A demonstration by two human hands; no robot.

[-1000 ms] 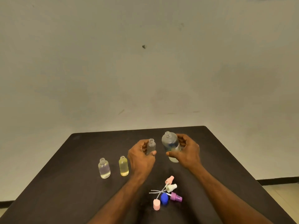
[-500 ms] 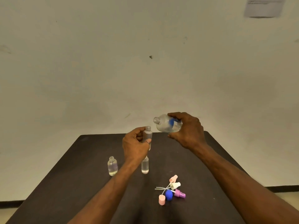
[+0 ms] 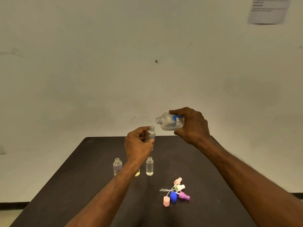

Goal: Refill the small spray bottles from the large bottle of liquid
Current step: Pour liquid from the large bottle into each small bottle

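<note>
My left hand (image 3: 137,145) grips a small clear spray bottle (image 3: 151,134), upright and uncapped, above the far part of the table. My right hand (image 3: 191,126) holds the large clear bottle (image 3: 168,121) with a blue label tipped on its side, its open mouth pointing left, just above and right of the small bottle's neck. The two mouths are close but apart. No liquid stream is visible. On the table stand three more open small bottles: a clear one (image 3: 117,166), a yellow one (image 3: 137,173) mostly hidden by my left forearm, and a slim clear one (image 3: 149,166).
The dark table (image 3: 65,185) stands against a pale wall. A cluster of loose tops lies at the front right: pink, white and purple spray heads with tubes (image 3: 178,187), a blue cap (image 3: 173,196) and a pink cap (image 3: 166,201). A paper sheet (image 3: 268,10) hangs on the wall.
Both hands have risen from the table with their bottles. The large bottle went from upright to lying sideways, its mouth brought near the small bottle's neck. The view has tilted upward.
</note>
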